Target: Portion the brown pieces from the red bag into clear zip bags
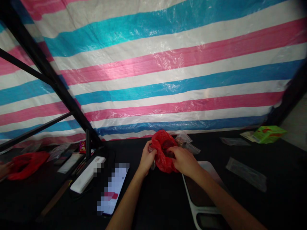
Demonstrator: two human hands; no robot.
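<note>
A crumpled red plastic bag [165,164] stands with its mouth open towards me, over the black table. My left hand [147,158] grips its left side, thumb on the near edge. On the right, my right hand [184,158] has its fingers closed at the bag's mouth, with the fingertips partly hidden in the folds. Dark shapes show inside, but I cannot make out the contents. Right behind my right hand lie small clear plastic bags [184,138]. A kitchen scale [196,188] with a pale frame sits under my right forearm.
Left of my arm lie a lit phone [117,188] and a long white device [87,175]. A black metal frame [55,84] rises there; beyond it is another red bag [30,164] at a person's hand [4,169]. At right are a clear packet [247,174] and a green box [270,134]. Striped sheeting [168,80] hangs behind.
</note>
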